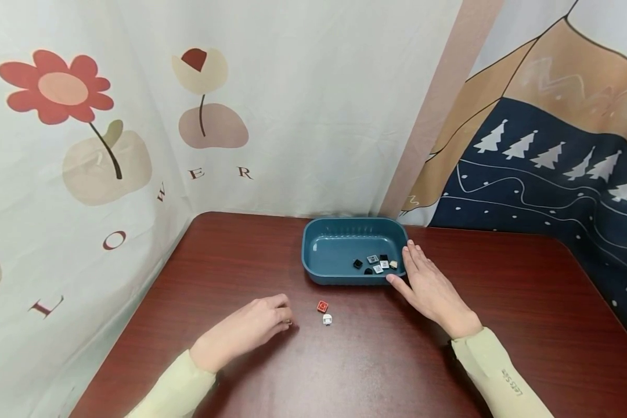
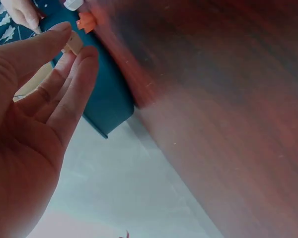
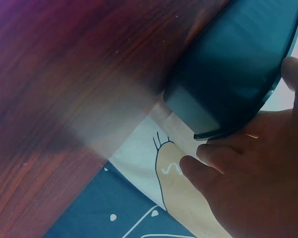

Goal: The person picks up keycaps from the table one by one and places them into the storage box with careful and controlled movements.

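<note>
Between thumb and fingertips my left hand (image 1: 256,325) pinches a small beige keycap (image 2: 75,43), best seen in the left wrist view. Just right of that hand, a red-orange keycap (image 1: 322,306) and a white keycap (image 1: 327,319) lie on the table. Behind them stands a blue-green plastic bin (image 1: 329,255), with several black, white, grey and beige keycaps (image 1: 378,269) gathered toward its right side. My right hand (image 1: 431,290) rests against the bin's right end, fingers extended along the outside and thumb at the near rim.
The dark red-brown wooden table (image 1: 230,261) has rounded far corners. A white curtain with flower prints (image 1: 313,116) hangs behind and left of it. On the right hangs a cloth with a mountain and tree print (image 1: 543,151).
</note>
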`<action>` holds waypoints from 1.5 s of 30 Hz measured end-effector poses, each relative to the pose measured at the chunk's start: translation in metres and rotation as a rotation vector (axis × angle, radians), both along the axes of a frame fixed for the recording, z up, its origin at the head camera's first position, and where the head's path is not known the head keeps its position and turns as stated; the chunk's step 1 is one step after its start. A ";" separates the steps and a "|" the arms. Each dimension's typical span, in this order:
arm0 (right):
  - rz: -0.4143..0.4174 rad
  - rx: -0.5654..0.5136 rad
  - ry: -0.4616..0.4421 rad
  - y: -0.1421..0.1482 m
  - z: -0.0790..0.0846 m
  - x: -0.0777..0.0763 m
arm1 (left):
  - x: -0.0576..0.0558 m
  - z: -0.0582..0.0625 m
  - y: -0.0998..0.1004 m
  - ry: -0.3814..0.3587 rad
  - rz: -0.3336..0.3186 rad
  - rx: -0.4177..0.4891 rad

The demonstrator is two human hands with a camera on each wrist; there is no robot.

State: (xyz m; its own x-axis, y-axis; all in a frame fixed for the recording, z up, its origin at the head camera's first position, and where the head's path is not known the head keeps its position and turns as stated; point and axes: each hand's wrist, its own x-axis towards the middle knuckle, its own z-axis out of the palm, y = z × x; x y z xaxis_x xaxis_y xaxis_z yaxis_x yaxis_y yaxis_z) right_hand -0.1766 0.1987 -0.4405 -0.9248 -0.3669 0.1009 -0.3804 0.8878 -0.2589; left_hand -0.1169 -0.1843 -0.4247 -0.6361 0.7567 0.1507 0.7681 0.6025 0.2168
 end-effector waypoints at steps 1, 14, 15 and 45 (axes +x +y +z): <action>-0.001 -0.001 -0.002 0.000 0.000 0.000 | -0.001 0.002 0.001 0.007 -0.004 0.007; 0.000 -0.015 0.002 0.000 0.000 0.001 | -0.015 0.020 0.022 0.172 0.022 0.176; 0.000 -0.016 0.004 0.000 0.000 0.001 | -0.016 0.021 0.025 0.180 0.027 0.203; 0.001 -0.020 0.009 0.000 0.001 0.001 | -0.060 0.032 0.077 0.232 0.138 0.399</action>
State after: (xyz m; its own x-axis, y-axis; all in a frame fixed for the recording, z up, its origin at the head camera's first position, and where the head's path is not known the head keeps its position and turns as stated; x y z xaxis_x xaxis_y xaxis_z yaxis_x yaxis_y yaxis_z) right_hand -0.1754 0.1984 -0.4394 -0.9236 -0.3653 0.1163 -0.3833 0.8823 -0.2731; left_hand -0.1770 -0.1077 -0.3929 -0.6418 0.5220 0.5618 0.7423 0.6069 0.2841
